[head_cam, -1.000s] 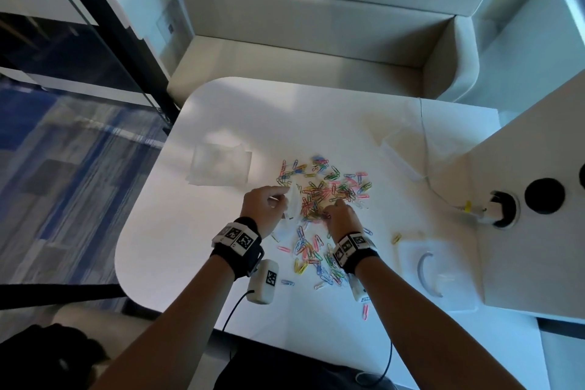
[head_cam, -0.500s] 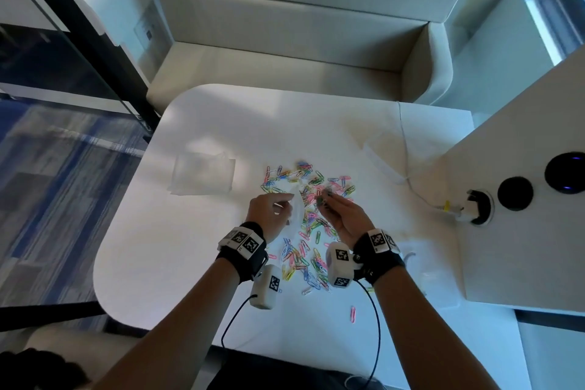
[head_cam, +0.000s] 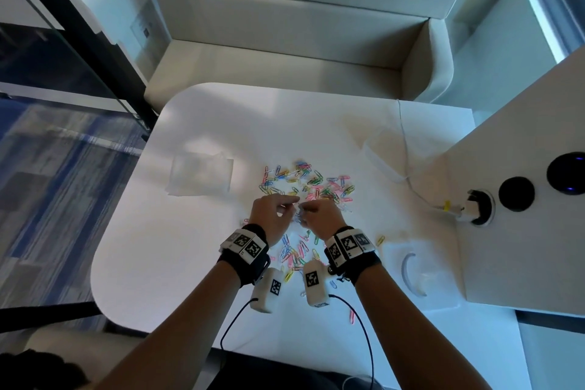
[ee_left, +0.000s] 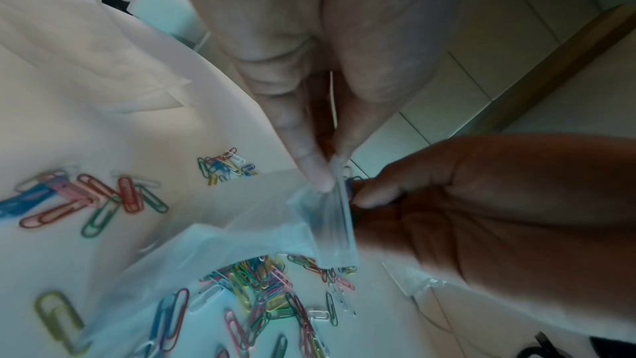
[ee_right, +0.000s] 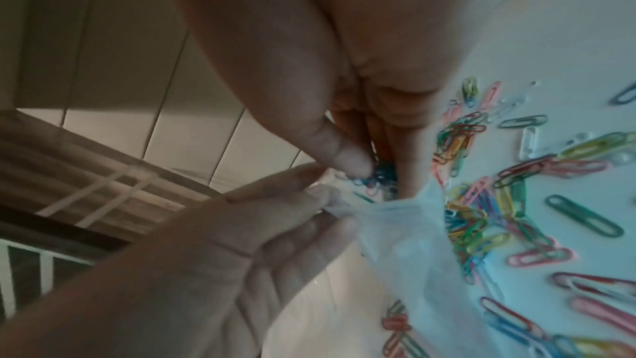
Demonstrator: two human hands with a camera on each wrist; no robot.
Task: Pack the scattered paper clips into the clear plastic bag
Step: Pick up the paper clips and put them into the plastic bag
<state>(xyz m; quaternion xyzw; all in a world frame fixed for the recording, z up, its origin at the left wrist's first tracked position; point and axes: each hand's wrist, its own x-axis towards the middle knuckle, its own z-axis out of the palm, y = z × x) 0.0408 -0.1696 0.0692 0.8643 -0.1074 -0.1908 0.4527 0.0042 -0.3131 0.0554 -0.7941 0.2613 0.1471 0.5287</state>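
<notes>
Over the middle of a white table [head_cam: 196, 263], two hands meeting above a spread of coloured paper clips [head_cam: 305, 182]. Left hand [head_cam: 273, 215] pinching the rim of one clear plastic bag [ee_left: 330, 217] between thumb and forefinger, bag hanging down toward the table with a clump of clips visible through its film, seen best from the left wrist. Right hand [head_cam: 321, 218] curled, thumb and fingertips [ee_right: 347, 158] closed on a small bunch of blue clips [ee_right: 378, 173] right at the bag's mouth, just beside the left fingers. Loose clips too many and too tangled to count: one dense patch beyond the hands, a second looser patch between the two wrists, plus two strays apart from the rest, one yellow [head_cam: 380, 239] to the right of the right wristband, one pink [head_cam: 352, 316] near the front edge. Colours among them: pink, red, green, blue, yellow, white. One more flat clear bag [head_cam: 199, 176] lying to the left of the far patch, well apart from the hands. One thin white cable [head_cam: 408, 174] running across the right of the table toward a socket [head_cam: 479, 206] in a raised white panel, with two dark round discs [head_cam: 516, 189] beside it. One pale bench seat [head_cam: 285, 66] beyond the table. Two wristbands with black-and-white markers, one per wrist, each with a small white module hanging below.
</notes>
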